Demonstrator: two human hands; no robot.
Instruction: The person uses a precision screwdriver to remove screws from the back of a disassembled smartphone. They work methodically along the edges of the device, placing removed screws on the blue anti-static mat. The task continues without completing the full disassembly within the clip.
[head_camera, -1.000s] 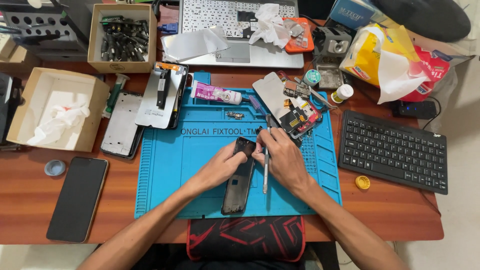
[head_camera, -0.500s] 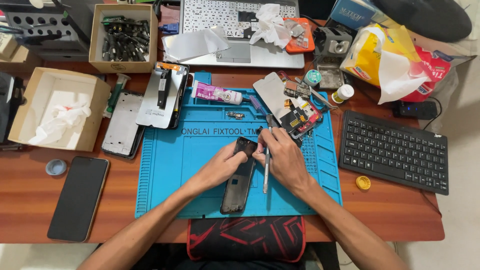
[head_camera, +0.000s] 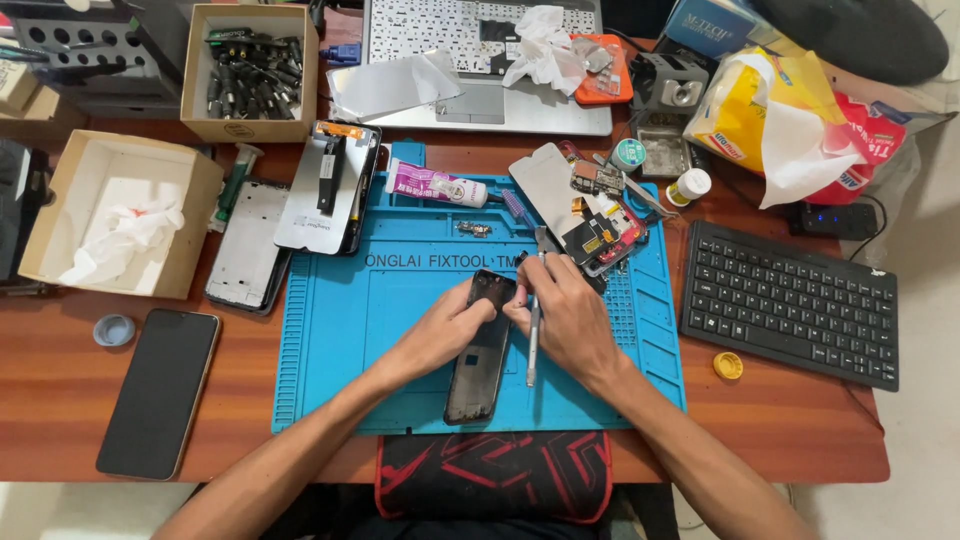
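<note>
Both hands on dark phone (head_camera: 482, 350): left hand (head_camera: 445, 330) pinches its top, right hand (head_camera: 565, 315) grips metal tool (head_camera: 533, 335). Glue tube (head_camera: 437, 186) at 11 o'clock, black keyboard (head_camera: 790, 303) at 3, w/ blue mat (head_camera: 330, 330) beneath.

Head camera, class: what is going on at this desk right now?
A person sits at a cluttered wooden desk and works on a dark phone that lies on a blue repair mat. The left hand steadies the phone near its top end. The right hand holds a thin metal tool beside the phone's upper edge. Opened phone parts, a small tube and a black keyboard lie around the mat.
</note>
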